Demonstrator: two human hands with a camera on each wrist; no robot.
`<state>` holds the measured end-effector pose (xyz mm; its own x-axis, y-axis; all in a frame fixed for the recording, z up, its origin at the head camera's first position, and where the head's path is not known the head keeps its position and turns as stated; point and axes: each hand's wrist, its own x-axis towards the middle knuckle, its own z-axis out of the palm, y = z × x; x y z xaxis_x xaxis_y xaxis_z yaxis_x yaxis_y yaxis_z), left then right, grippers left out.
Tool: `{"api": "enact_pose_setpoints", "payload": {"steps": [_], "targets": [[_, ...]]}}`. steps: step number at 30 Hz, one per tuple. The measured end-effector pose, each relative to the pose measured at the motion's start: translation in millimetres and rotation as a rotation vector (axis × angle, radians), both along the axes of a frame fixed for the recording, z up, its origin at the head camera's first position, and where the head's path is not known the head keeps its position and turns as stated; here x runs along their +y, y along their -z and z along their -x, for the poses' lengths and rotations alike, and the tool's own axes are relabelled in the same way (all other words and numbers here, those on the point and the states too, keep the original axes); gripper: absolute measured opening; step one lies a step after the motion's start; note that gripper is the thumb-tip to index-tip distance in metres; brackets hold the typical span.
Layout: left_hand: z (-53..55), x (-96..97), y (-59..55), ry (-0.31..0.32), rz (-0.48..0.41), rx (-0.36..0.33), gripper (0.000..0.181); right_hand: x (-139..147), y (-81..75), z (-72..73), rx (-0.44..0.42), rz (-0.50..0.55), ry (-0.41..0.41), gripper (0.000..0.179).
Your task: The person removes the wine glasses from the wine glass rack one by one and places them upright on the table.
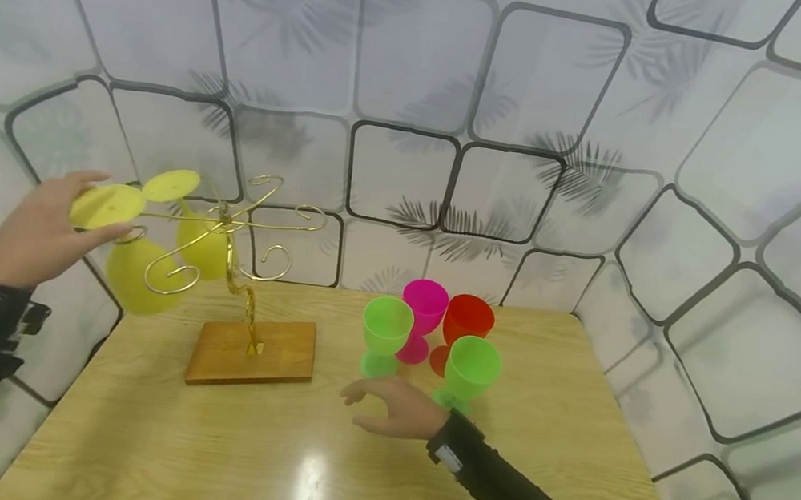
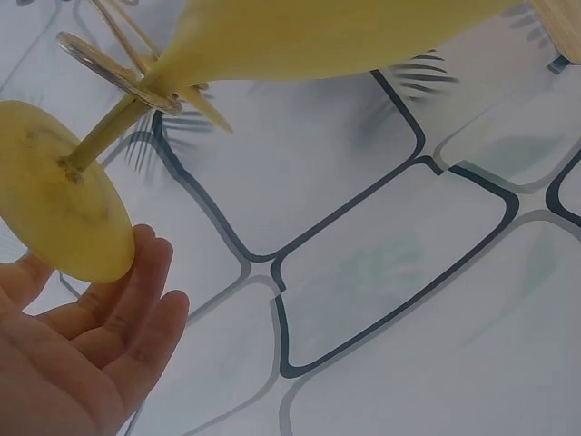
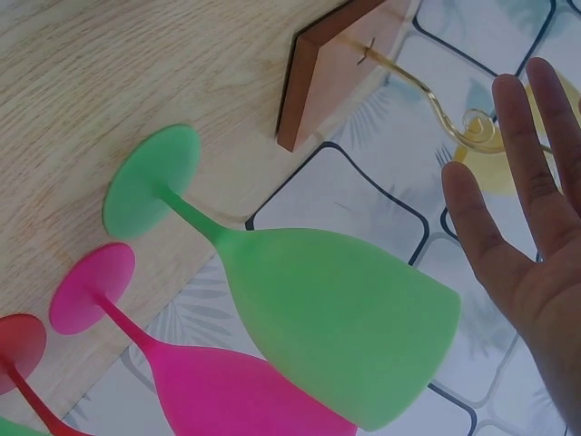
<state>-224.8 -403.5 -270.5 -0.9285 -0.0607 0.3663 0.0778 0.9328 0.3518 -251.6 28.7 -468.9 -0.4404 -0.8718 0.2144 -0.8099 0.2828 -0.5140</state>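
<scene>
Probably the weak spot: yellow goblet [image 1: 140, 277] hangs upside down just below the left hand [image 1: 40, 231]'s fingers and could slip its hook if they tug the foot outward; same pull could tip the gold rack [image 1: 230, 250], right of them. Left fingers part-curled, pinching the foot's rim. Right hand [image 1: 400, 407] loosely spread, holding nothing; green goblet [image 1: 387, 325] just beyond its fingers.

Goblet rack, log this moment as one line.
left hand: holds yellow goblet by foot | right hand: open, empty | rack: two yellow goblets upside down | table: two green goblets, pink goblet, red goblet, upright
</scene>
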Motion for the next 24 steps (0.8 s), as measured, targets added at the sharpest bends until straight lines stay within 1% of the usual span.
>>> {"api": "enact_pose_setpoints", "payload": {"steps": [3,8,10,14,19,24], "targets": [[3.4,-2.0,0.4,-0.005,0.009,0.011,0.077,0.5,-1.0,0.0,-0.009,0.0,0.007,0.037],[10.0,-2.6,1.6,0.006,0.005,0.025,0.076,0.5,-2.2,-0.4,-0.025,-0.01,0.018,0.037],[12.8,-0.8,1.0,0.021,-0.002,0.03,0.075,0.4,-2.0,-0.6,-0.033,-0.015,0.025,0.038],[17.0,7.1,-2.7,0.05,-0.012,0.015,0.076,0.8,-1.4,-0.9,-0.047,-0.011,0.031,0.039],[16.8,18.0,-6.5,0.083,-0.015,-0.01,0.079,2.4,-1.7,-1.3,-0.055,-0.012,0.041,0.038],[10.4,23.3,-4.6,0.105,0.011,-0.03,0.078,5.2,-2.7,-1.4,-0.054,-0.017,0.037,0.038]]}}
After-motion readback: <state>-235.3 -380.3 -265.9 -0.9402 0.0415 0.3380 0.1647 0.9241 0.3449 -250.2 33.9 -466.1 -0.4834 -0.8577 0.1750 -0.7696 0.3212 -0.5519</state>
